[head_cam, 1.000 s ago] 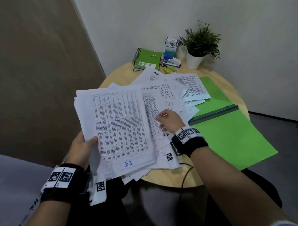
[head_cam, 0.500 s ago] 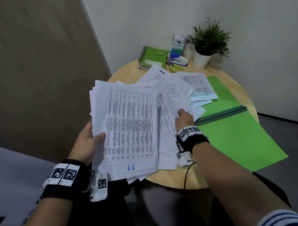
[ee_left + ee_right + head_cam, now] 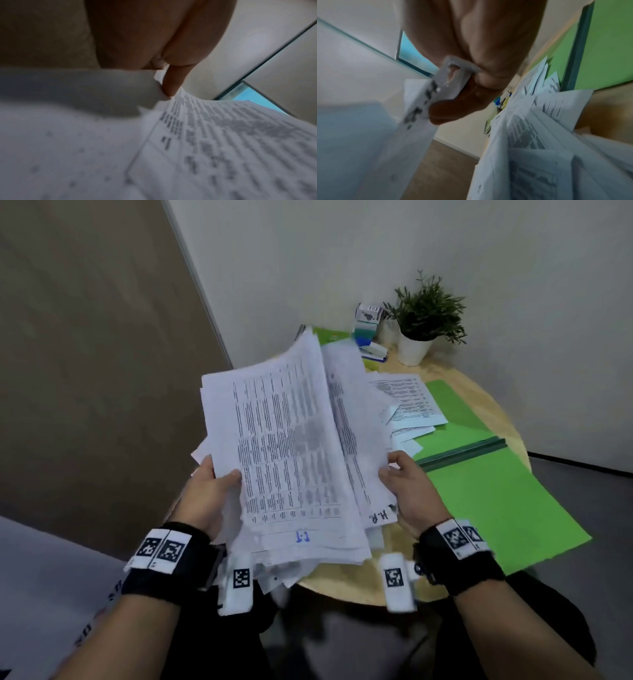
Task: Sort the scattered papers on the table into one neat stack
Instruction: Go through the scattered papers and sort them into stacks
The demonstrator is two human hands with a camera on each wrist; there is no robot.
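Observation:
A thick, uneven bundle of printed papers [image 3: 291, 446] is lifted off the round wooden table [image 3: 346, 587] and tilted up. My left hand [image 3: 209, 491] grips its left edge, thumb on the top sheet; that thumb [image 3: 173, 81] shows in the left wrist view pressing on the paper bundle [image 3: 223, 135]. My right hand [image 3: 407, 487] grips the right edge, fingers curled round the sheets. In the right wrist view the right hand [image 3: 462, 97] pinches a sheet edge [image 3: 426, 97]. Loose sheets [image 3: 407, 402] still lie on the table beyond.
An open green folder [image 3: 486, 494] covers the table's right half. At the back stand a potted plant [image 3: 421, 320], a green notebook [image 3: 329, 335], a small box [image 3: 368, 314] and a stapler [image 3: 373, 350]. Walls close in behind.
The right hand moved from pressing sheets on the table to gripping the bundle's right edge. Both hands have raised and tilted the bundle, gathering more sheets into it.

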